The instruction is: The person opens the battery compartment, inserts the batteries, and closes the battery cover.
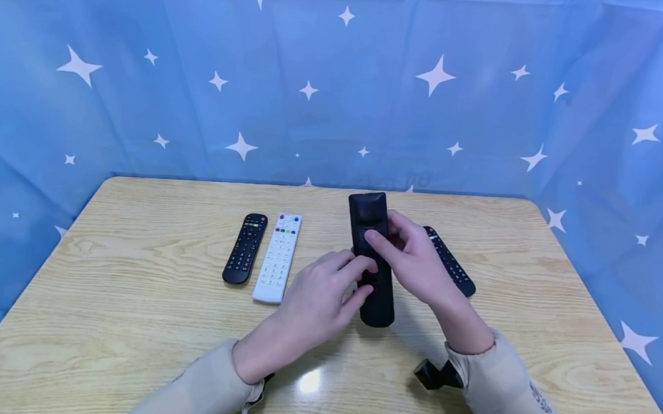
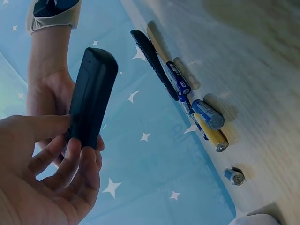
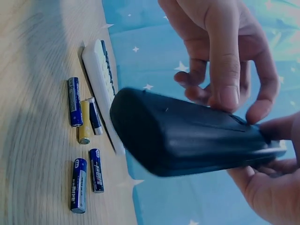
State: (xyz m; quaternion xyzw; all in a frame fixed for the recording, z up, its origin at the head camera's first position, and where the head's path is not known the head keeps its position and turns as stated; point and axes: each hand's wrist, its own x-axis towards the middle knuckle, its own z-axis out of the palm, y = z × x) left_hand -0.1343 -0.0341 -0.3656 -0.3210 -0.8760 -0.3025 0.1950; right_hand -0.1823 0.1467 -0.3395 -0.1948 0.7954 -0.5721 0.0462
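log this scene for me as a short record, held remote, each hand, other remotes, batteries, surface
held remote: black, back toward the head camera
right hand: grips the held remote
left hand: fingers touch its back
other remotes: white remote, left black remote, right black remote
batteries: mostly blue, one yellow battery
surface: wooden table

Cannot see the button face of the held remote [image 1: 382,291] in the head view, or all of the far-right remote [image 1: 453,263] behind the right grip [image 1: 418,261]. Cannot read the print [image 1: 541,400] on the right sleeve [image 1: 497,378]. Cannot follow the left sleeve [image 1: 204,381] past the bottom edge, nor identify the pale shape [image 2: 257,220] cut off in the left wrist view.
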